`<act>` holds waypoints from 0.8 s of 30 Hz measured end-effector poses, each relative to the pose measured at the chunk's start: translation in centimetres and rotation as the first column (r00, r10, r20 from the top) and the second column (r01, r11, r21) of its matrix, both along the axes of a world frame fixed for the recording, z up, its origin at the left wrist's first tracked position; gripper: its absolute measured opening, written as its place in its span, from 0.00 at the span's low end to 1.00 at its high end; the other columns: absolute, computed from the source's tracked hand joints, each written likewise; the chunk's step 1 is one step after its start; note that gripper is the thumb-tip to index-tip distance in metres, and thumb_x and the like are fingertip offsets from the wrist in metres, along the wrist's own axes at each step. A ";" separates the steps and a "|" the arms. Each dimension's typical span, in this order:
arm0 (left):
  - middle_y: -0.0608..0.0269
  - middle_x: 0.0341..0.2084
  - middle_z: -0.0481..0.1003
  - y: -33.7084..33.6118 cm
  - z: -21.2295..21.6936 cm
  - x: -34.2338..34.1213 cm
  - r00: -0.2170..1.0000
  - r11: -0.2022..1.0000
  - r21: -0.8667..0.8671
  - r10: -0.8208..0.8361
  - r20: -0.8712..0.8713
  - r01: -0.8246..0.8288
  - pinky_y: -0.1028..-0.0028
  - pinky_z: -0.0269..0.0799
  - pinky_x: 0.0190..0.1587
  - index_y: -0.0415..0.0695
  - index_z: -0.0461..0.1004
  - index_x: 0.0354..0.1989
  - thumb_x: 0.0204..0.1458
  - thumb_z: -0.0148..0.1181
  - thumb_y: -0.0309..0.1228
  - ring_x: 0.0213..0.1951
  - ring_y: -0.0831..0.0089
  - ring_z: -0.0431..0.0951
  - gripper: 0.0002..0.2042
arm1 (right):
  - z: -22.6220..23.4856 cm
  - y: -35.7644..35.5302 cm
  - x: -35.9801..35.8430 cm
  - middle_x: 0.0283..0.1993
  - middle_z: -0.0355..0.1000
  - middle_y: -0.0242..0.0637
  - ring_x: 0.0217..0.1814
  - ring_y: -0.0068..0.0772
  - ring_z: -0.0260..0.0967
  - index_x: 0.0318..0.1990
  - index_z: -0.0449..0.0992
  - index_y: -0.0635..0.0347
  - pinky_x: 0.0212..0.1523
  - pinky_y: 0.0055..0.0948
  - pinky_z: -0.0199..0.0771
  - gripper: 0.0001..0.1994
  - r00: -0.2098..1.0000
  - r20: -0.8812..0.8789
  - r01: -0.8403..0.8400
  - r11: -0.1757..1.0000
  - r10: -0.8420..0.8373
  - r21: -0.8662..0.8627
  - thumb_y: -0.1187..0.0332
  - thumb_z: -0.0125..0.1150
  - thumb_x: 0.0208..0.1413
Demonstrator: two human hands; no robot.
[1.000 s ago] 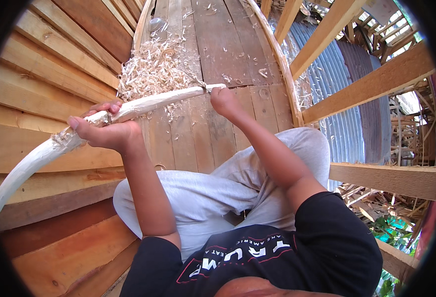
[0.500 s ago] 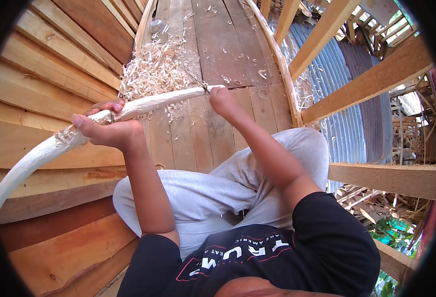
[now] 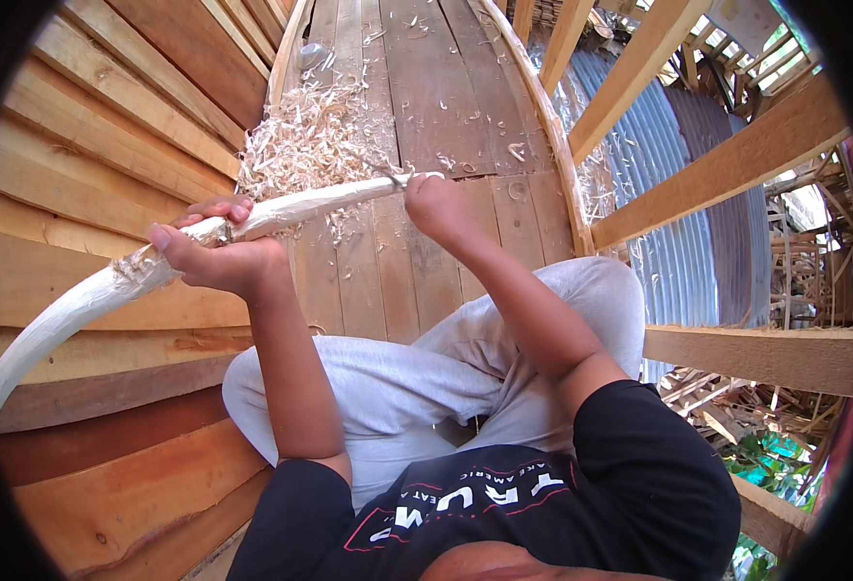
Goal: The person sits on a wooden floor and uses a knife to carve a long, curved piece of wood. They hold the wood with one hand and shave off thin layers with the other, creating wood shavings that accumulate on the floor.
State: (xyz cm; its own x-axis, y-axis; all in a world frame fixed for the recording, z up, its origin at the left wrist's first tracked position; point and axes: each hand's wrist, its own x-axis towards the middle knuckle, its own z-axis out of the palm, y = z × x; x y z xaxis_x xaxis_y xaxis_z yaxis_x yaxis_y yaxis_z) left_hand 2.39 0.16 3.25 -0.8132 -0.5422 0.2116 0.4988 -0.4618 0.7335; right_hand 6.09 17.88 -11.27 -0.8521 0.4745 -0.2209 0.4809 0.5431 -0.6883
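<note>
A long, curved, peeled pale wooden branch (image 3: 68, 312) runs from the far left edge up across in front of me. My left hand (image 3: 215, 254) is wrapped round it near a knotty, rough section, palm up with the thumb on the near side. At the branch's right tip, my right hand (image 3: 433, 208) is closed in a fist. A thin dark knife blade (image 3: 387, 171) sticks out leftward from this fist and lies against the branch close to its end. The fist hides the knife's handle.
Beyond the branch, a heap of curled wood shavings (image 3: 302, 136) lies on the plank floor (image 3: 436, 107), near a small clear container (image 3: 312, 55). Wooden boards (image 3: 87, 184) wall the left side. On the right stand railing beams (image 3: 727, 160), with corrugated metal sheets (image 3: 654, 184) beyond.
The knife blade has tilted flatter along the branch, and the right fist has shifted very slightly. My left hand keeps the same grip.
</note>
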 end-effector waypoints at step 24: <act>0.65 0.12 0.62 0.5 -0.6 0.9 0.974 0.983 -0.140 -0.140 -0.180 0.115 0.73 0.63 0.21 0.50 0.58 0.25 0.53 0.50 0.56 0.14 0.74 0.62 0.22 | -5.8 3.9 0.4 0.43 0.71 0.63 0.46 0.64 0.69 0.38 0.75 0.74 0.51 0.52 0.66 0.26 1.000 -0.016 0.005 0.997 -0.004 0.083 0.58 0.34 0.60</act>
